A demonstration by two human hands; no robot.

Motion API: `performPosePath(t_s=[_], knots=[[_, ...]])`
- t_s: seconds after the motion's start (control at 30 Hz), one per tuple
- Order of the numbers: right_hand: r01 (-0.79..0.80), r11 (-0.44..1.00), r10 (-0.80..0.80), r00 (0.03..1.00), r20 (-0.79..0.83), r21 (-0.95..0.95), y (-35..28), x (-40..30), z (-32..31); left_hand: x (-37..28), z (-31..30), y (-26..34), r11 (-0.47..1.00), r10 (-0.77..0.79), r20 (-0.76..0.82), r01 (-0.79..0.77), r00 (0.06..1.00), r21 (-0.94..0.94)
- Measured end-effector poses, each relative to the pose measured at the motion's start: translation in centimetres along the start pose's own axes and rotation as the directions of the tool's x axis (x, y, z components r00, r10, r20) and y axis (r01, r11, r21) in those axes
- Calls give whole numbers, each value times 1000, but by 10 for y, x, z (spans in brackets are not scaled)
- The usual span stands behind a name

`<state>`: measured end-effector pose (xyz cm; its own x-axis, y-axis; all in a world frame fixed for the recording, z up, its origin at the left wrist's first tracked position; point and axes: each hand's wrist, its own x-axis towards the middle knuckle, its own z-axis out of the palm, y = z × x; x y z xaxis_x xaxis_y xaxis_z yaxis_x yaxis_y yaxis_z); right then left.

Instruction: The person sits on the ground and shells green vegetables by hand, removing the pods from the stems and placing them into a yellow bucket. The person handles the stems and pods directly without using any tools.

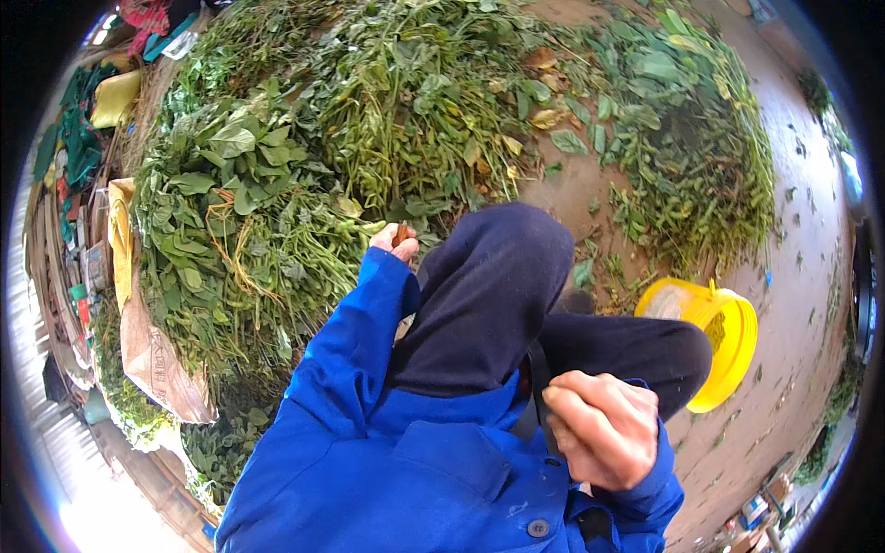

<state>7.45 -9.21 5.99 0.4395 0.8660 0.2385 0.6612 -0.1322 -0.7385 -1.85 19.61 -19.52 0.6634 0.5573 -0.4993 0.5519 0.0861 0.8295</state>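
My left hand is closed around a small brown piece, too small to identify, beside my raised knee. Close to those fingers lie green soybean pods and leafy stems from a heap of cut soybean plants. My right hand is raised over my lap with its fingers curled in; nothing shows in it, though the inside of the fist is hidden. Past my right thigh is a yellow plastic bucket with green contents partly visible inside.
More soybean plants lie in a pile at the right. Loose leaves dot the concrete floor. Along the left edge are a woven sack bearing writing, a yellow cloth or bag, and stacked wood.
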Motion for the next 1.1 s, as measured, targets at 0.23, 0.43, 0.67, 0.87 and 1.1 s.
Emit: performPosePath(t_s=[0.23, 0.43, 0.67, 0.87, 1.1], knots=[[-367, 899, 385, 922, -31, 239, 71, -18, 65, 90, -9, 34, 940, 121, -300, -12, 946, 340], [-441, 894, 441, 897, 18, 79, 99, -20, 80, 165, -10, 44, 724, 326, -342, 0, 881, 690], [-528, 849, 522, 844, 122, 23, 104, -16, 81, 193, -8, 39, 607, 200, -355, 169, 913, 776], [-465, 884, 468, 880, 86, -49, 105, -15, 85, 177, -37, 66, 864, 477, -434, -316, 764, 392], [-417, 887, 446, 885, 132, -200, 100, -13, 84, 128, -59, 186, 763, 390, -494, -573, 777, -299]])
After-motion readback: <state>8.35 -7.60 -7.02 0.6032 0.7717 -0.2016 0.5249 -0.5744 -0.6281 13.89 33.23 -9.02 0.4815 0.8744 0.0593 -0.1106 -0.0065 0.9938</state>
